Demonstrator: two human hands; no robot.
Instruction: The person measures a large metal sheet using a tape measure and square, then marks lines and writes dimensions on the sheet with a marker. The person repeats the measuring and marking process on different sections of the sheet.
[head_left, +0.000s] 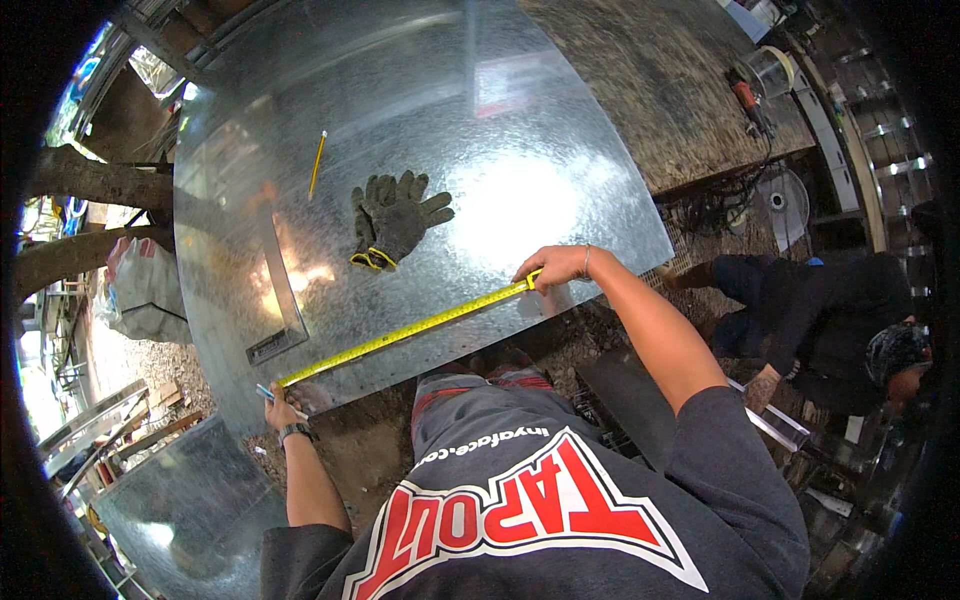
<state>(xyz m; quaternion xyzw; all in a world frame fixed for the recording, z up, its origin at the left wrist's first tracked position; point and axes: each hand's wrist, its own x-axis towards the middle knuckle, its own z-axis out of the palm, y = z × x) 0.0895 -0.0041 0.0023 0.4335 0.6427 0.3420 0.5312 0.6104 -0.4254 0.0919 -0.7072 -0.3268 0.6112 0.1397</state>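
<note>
A yellow tape measure (pixel 410 330) is drawn out along the near edge of a shiny metal sheet (pixel 400 110). My right hand (pixel 558 268) is closed around its case end. At the near left corner of the sheet, my left hand (pixel 284 412) pinches a thin light-blue pen (pixel 265 392) beside the tape's other end; whether the fingers also grip the tape is hard to see. Beyond the tape lie a pair of dark grey work gloves (pixel 395 222) with yellow cuff trim, a yellow pencil (pixel 317 167) and an L-shaped metal square (pixel 281 280).
A worn wooden board (pixel 630 80) lies at the far right, with a red power tool (pixel 745 95) and its cord on it. Another person (pixel 820 320) crouches at the right, a hand near a metal bar. A white sack (pixel 145 290) and tree trunks stand left.
</note>
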